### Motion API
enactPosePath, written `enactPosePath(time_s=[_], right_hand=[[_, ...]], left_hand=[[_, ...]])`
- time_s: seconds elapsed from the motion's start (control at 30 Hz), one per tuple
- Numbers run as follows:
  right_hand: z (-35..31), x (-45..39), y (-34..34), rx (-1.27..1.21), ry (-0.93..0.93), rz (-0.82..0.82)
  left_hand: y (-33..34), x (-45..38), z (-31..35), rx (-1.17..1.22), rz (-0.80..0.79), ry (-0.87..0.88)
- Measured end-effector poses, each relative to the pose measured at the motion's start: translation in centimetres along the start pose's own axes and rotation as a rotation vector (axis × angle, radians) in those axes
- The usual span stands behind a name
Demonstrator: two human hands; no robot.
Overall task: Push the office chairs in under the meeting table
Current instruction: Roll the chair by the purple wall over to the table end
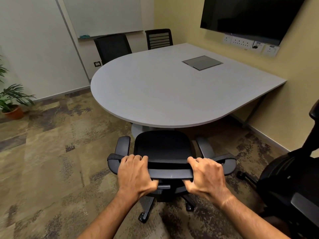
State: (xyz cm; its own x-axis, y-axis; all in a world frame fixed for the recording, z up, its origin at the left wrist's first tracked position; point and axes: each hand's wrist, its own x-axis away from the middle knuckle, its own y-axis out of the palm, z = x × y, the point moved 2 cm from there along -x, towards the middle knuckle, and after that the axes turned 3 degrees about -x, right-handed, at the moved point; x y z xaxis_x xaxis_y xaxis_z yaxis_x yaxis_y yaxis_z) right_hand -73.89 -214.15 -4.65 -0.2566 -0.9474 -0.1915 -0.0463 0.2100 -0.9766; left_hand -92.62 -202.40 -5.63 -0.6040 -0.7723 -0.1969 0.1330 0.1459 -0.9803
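A black office chair [164, 145] on castors stands in front of me, its seat's front edge at the rounded edge of the grey meeting table [155, 94]. My left hand [136, 175] grips the top of the chair's backrest on the left. My right hand [206, 176] grips the same top bar on the right, fingers curled over it and thumb underneath. Two more black chairs [113, 47] [159, 38] stand at the table's far side, seats hidden under the tabletop. Another black chair [290, 180] stands at my right, away from the table.
A grey cable hatch [202, 62] is set in the tabletop. A black screen [248, 16] and wall sockets [241, 43] are on the yellow wall at right. A whiteboard [103, 14] hangs at the back. A potted plant [12, 104] stands at far left on patterned carpet.
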Motion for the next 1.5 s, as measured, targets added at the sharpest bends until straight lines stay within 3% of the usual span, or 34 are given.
enactPosePath(time_s=[0.4, 1.0, 1.5], right_hand=[[2.9, -0.5, 0.1, 0.006, 0.019, -0.013], [15.8, -2.6, -1.2, -0.054, -0.108, -0.041], [24.1, -6.0, -1.3, -0.029, -0.157, -0.064]], left_hand=[[0.0, -1.2, 2.8, 0.002, -0.025, -0.027], [0.4, -4.3, 15.1, -0.024, 0.016, -0.211], [1.6, -9.2, 21.6, -0.037, -0.047, -0.27]])
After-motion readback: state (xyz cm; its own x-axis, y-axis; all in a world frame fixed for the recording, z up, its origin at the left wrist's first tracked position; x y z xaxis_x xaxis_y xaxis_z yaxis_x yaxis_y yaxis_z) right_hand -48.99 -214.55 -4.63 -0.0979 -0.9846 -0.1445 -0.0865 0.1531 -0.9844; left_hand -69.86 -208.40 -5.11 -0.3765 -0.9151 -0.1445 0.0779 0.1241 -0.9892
